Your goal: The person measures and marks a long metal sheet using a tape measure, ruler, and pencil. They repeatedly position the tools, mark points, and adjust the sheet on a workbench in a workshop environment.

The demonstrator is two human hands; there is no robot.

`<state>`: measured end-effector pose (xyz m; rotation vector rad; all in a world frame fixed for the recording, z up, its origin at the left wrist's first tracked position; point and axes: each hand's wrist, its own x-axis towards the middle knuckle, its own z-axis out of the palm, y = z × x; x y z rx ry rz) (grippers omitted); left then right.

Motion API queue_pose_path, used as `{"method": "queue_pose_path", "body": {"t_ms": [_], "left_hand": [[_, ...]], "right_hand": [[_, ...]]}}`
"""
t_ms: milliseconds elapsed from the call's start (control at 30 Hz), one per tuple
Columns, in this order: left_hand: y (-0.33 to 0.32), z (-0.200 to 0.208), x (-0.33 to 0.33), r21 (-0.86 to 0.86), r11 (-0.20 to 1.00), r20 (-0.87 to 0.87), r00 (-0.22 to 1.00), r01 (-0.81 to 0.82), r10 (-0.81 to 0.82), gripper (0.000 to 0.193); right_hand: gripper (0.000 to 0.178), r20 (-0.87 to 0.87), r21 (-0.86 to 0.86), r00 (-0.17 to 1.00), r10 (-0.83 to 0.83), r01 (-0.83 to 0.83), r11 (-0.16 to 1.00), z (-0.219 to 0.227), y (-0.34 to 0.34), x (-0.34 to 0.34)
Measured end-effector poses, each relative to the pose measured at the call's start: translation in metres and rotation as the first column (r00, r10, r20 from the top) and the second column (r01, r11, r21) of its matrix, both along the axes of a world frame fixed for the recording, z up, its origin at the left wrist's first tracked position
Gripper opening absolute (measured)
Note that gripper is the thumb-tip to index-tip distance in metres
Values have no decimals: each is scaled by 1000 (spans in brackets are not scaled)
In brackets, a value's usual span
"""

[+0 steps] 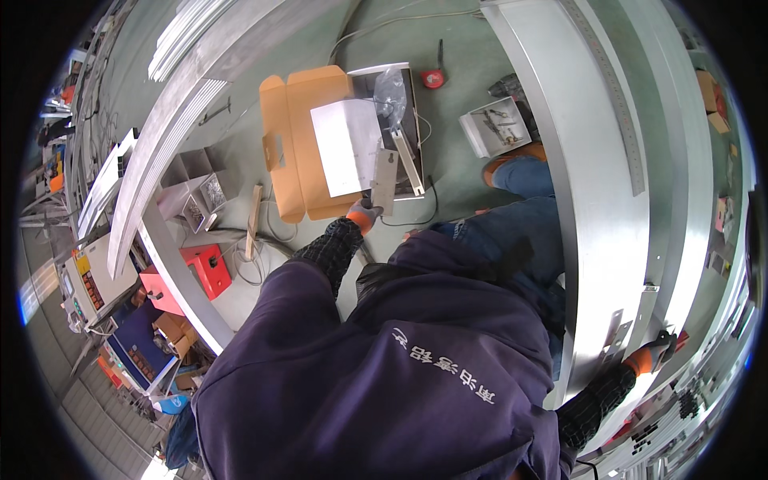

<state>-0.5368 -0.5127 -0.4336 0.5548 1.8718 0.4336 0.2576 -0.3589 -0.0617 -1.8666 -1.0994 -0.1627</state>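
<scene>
My left hand (pixel 365 214), in a grey and orange glove, is closed on the near end of a flat metal plate (pixel 384 182) with a slot in it. Under and past the plate lies an open cardboard box (pixel 280 156) with a white sheet (pixel 344 144), a clear plastic bag (pixel 390 96) and a slim metal bar (pixel 410 162) in or on it. Far to the right, my right hand (pixel 652 356), gloved alike, rests at a long aluminium profile (pixel 676 300). Its fingers are small and partly hidden there; a bit of red (pixel 682 342) shows beside them.
A wide aluminium profile (pixel 608 240) with a steel ruler (pixel 616 104) runs along my right. A small box of metal fittings (pixel 498 128) and a red tape measure (pixel 433 78) lie on the floor. Leftward are a red machine (pixel 206 270), cables and a curved profile (pixel 180 104).
</scene>
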Motion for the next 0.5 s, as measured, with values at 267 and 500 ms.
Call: {"method": "queue_pose_path", "body": {"t_ms": [267, 500], "left_hand": [[27, 11, -29, -189, 940, -160, 936, 283, -314, 58], [13, -56, -34, -254, 563, -362, 462, 787, -810, 42]], "right_hand": [[31, -163, -51, 987, 10, -18, 999, 3, -9, -11], [27, -207, 100, 978, 22, -1, 995, 5, 5, -30]]}}
